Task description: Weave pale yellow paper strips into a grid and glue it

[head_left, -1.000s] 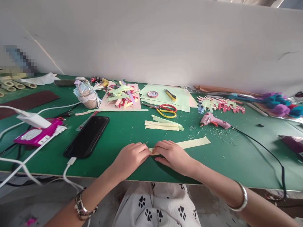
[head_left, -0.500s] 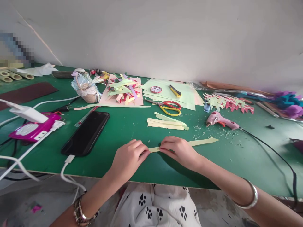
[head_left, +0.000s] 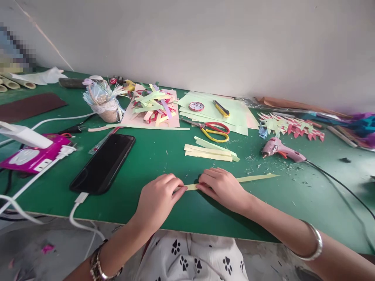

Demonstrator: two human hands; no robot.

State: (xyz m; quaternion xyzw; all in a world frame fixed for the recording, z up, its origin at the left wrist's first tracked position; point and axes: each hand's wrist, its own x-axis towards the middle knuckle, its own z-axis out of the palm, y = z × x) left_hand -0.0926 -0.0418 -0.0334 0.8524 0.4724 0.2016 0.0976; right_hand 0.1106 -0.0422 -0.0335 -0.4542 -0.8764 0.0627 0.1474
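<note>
Close to the front edge of the green table, a pale yellow paper strip (head_left: 258, 178) runs between and beyond both hands. My left hand (head_left: 159, 199) pinches it near its left end, with the fingertips pressed together. A short way to the right, my right hand (head_left: 221, 189) is closed on the same strip, which passes under the palm and shows again on the far side, tapering to a point. Just beyond the hands lie several cut paper strips (head_left: 209, 152) in cream and light green. Red and yellow handled scissors (head_left: 215, 130) rest behind them.
A black phone (head_left: 104, 164) on a charging cable and a magenta power strip (head_left: 32, 154) are at left. A pink glue gun (head_left: 283, 150) with its cord lies at right. Farther back are a paper strip pile (head_left: 154, 103), green sheets (head_left: 211, 99) and a yellow cutter (head_left: 222, 108).
The view has shifted slightly, so the table things sit a little differently in the picture. Both hands keep their hold on the strip, almost in the same place.
</note>
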